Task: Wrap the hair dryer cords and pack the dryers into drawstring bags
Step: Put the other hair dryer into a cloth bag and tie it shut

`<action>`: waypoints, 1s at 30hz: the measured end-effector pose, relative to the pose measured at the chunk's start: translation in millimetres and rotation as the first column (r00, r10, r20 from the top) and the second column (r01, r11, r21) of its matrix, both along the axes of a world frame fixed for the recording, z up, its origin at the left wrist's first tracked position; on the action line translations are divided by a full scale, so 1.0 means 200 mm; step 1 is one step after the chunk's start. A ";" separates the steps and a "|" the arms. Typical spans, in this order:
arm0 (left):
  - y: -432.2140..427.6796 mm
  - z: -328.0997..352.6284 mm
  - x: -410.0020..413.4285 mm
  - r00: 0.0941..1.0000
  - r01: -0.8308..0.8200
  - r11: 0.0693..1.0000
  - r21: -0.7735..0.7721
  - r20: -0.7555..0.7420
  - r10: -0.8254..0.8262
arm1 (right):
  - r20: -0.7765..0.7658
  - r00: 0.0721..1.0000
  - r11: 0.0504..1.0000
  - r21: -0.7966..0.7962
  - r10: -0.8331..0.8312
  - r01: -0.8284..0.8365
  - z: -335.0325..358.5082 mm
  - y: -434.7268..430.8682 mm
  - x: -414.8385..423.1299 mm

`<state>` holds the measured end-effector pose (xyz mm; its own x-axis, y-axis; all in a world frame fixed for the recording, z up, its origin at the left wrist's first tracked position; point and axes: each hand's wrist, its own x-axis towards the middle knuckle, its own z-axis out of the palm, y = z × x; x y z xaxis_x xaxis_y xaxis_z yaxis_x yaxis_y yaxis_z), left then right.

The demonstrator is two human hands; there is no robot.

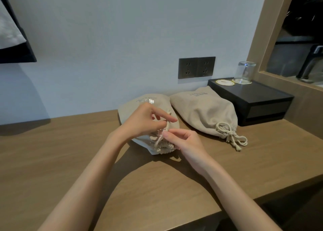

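Two beige drawstring bags lie on the wooden desk. The near bag is bulging, its gathered mouth facing me. My left hand pinches the bag's cream drawstring above the mouth. My right hand pinches the same cord just below, fingers curled. The second bag lies to the right, full, its cord tied in a bow. No hair dryer or cord shows outside the bags.
A black box stands at the back right with an upturned glass and a round coaster on it. A dark double wall socket sits above. The desk's front edge runs diagonally at lower right.
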<state>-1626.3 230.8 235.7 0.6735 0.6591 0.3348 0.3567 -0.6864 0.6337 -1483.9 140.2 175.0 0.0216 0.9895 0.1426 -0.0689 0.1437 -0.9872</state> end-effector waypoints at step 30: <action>-0.19 -0.04 -0.15 0.996 0.085 0.996 -0.018 0.000 -0.085 | -0.208 0.978 0.996 -0.087 -0.034 0.016 -0.02 0.01 0.05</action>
<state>-1655.4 192.4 228.1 0.7275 0.6053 0.3232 0.2979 -0.7029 0.6459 -1473.7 141.6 171.6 0.0667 0.9966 0.0484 -0.2725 0.0648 -0.9600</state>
